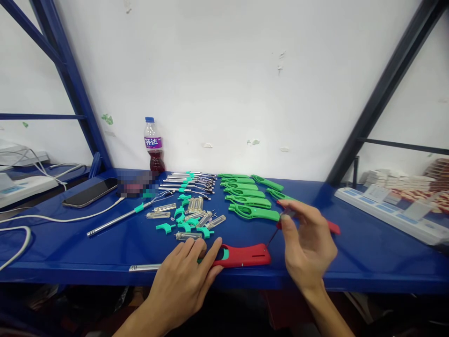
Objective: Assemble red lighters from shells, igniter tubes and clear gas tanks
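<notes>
A red stick lighter with a green trigger and a silver tube lies along the table's front edge. My left hand rests over its middle, fingers closed around it, hiding part of the trigger and tube. My right hand pinches a thin screwdriver, its handle mostly hidden by my fingers. The slanted shaft meets the right end of the red handle. Behind my right hand lies a red casing piece, partly covered. Green casing halves, clear fuel tanks and green triggers lie beyond the lighter.
Several silver lighter tubes with wires lie at the back; a single tube is at the left. A drink bottle stands by the wall. A phone and white cable are left, a power strip right.
</notes>
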### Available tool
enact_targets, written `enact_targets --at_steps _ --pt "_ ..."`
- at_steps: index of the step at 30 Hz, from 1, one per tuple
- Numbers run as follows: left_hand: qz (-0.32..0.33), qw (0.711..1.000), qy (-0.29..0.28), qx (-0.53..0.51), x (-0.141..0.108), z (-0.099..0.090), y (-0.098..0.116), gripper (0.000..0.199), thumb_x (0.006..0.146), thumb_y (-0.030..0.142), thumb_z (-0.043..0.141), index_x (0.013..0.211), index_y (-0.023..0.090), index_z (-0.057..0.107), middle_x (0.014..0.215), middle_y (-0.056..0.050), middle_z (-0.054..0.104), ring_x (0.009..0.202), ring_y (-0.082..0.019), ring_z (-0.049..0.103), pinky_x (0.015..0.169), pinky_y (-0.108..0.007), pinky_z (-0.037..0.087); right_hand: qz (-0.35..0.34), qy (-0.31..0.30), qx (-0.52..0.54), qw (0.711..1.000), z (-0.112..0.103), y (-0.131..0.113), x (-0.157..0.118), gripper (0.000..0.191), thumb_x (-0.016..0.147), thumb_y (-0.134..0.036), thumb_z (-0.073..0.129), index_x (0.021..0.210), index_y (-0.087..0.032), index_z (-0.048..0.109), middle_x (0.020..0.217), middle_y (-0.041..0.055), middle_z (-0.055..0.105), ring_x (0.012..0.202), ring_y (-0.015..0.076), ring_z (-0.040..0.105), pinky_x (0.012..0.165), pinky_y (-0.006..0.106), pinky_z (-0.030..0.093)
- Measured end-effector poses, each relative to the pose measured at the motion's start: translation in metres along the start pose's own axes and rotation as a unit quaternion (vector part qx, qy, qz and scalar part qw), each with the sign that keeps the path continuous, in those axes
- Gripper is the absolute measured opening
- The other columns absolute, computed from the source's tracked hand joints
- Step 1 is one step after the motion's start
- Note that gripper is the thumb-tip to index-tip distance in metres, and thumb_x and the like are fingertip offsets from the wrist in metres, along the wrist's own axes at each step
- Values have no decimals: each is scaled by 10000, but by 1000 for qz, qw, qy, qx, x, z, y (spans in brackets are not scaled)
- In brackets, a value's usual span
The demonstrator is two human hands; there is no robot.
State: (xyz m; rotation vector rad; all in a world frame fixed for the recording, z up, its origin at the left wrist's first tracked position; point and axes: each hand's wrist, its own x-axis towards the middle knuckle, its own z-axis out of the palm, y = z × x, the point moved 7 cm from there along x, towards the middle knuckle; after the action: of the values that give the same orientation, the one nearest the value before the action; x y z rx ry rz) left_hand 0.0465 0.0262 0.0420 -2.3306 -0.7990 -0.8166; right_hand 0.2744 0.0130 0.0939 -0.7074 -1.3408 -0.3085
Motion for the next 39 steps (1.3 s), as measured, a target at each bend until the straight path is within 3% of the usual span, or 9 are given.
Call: enact_targets --at_steps 3,9,14,20,25,30,36,39 --pt "-1 1000 1 1 0 0 0 427 1140 319 373 1431 115 608 994 -104 680 880 -248 603 770 -363 470 15 -28 5 999 4 1 -1 424 1014 -78 590 1383 -270 675 1223 83 757 1058 247 724 834 428 577" --pt "-3 1000 0 1 0 0 0 425 1137 317 378 1429 111 609 994 -107 677 875 -251 604 754 -365 479 -21 4 -4 1000 -1 -3 0 433 884 -68 776 1249 -297 738 1123 45 700 1082 247 671 919 443 565" --pt "-5 1000 -2 2 0 0 0 430 1136 323 380 1427 109 614 988 -109 673 870 -251 600 743 -362 478 1 -33 9 999 5 -1 0 416 997 -50 592 1343 -261 681 1208 82 752 1124 265 718 931 479 578" --pt "-5 1000 2 2 0 0 1 427 1136 316 379 1421 109 620 990 -108 673 874 -249 593 756 -362 473 -38 -8 11 999 1 -5 1 469 848 -38 798 1236 -285 706 1067 33 710 1021 232 701 911 440 594" --pt "-5 1000 3 0 0 0 0 425 1137 312 379 1422 107 619 980 -102 667 870 -245 589 749 -354 465 -1 -38 15 999 6 0 -2 468 992 -46 590 1410 -252 635 1209 85 749 1025 235 722 853 436 595" --pt "-7 1000 2 1 0 0 -1 425 1139 317 374 1425 119 618 987 -97 670 871 -238 590 755 -350 467 -25 -18 11 999 2 -3 0 443 898 -51 752 1272 -285 714 1097 35 730 1027 228 684 889 426 564" --pt "-6 1000 -3 2 0 -1 0 428 1136 310 378 1427 104 615 986 -104 668 867 -242 592 738 -354 474 20 -54 17 998 9 3 -2 439 1008 -63 584 1397 -261 634 1236 85 734 1065 237 717 874 441 592" --pt "-3 1000 -4 1 0 0 0 430 1135 309 378 1431 106 615 990 -107 668 861 -246 591 738 -361 479 -8 -43 18 999 7 -1 -2 443 929 -79 720 1320 -280 665 1168 59 732 1076 250 697 920 467 587"
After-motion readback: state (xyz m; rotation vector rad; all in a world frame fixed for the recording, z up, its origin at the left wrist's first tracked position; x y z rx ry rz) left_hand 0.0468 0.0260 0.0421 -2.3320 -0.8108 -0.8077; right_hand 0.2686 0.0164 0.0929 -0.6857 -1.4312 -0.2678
